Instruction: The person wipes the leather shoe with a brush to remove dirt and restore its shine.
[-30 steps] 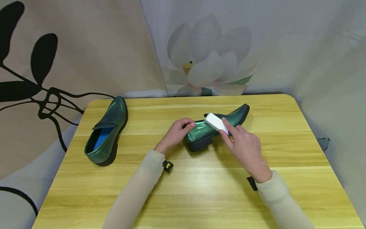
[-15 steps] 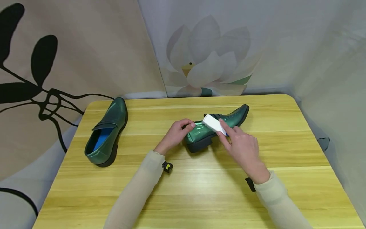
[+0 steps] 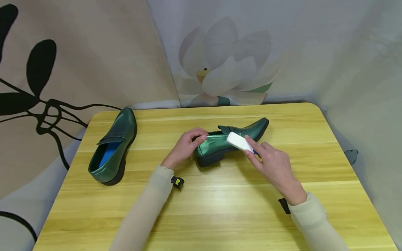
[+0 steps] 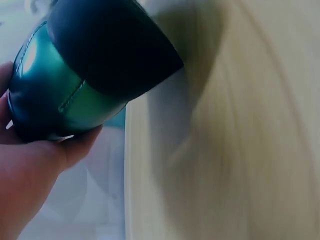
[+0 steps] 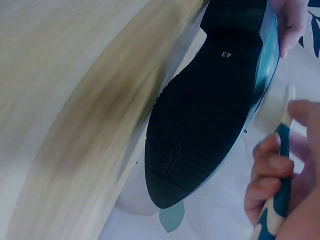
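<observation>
Left hand [image 3: 186, 144] pinches the green shoe [image 3: 211, 146] by its heel end, shoe extending rightward; right hand [image 3: 273, 167], fingers curled, grips the brush [image 3: 239, 141] beside its flank. Right wrist view adds the sole's "43" [image 5: 226, 54] and the patterned handle [image 5: 282, 185] — mostly hand-hidden from the head. Second shoe [image 3: 117, 143] stands left of left hand.

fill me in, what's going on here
A person holds a green shoe by its heel end with the left hand, tilted so its dark sole shows in the right wrist view. The right hand grips a brush, its white head over the shoe's side in the head view; whether the bristles touch is hard to tell. The other shoe, with a blue insole, stands untouched on the left of the wooden table.
</observation>
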Tool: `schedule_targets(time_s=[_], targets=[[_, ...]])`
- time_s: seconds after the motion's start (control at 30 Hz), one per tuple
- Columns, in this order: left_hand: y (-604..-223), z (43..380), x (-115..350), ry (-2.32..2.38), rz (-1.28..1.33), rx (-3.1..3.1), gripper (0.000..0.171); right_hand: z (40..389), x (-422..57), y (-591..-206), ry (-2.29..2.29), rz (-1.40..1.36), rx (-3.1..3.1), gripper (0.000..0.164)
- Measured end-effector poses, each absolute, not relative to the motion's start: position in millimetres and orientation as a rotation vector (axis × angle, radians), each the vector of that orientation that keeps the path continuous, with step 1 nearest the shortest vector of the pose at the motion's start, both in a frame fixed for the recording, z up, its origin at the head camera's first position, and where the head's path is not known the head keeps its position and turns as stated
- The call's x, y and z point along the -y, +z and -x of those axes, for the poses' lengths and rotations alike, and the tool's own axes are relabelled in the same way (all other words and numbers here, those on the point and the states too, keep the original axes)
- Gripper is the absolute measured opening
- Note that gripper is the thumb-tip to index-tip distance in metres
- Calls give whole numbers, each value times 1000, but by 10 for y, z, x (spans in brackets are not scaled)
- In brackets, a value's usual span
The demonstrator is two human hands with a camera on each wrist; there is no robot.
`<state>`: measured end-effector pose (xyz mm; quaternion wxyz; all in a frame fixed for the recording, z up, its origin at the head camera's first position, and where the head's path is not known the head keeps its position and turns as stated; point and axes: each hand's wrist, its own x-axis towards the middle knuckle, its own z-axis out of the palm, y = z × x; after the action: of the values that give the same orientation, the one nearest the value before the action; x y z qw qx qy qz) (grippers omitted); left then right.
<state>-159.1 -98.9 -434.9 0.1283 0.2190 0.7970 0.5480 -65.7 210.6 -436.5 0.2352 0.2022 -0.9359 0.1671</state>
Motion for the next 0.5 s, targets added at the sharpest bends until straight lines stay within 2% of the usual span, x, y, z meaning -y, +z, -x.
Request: schedule_targets(time_s=[0.2,0.5], targets=[[-4318,1690,1156,1533,-605,-2309,28,688,-2054,-4394,510,-699,2573,47],[-4346,1736,1038,1220,-752,-2572,30,719,-1899,-4410,478,-743,2538,54]])
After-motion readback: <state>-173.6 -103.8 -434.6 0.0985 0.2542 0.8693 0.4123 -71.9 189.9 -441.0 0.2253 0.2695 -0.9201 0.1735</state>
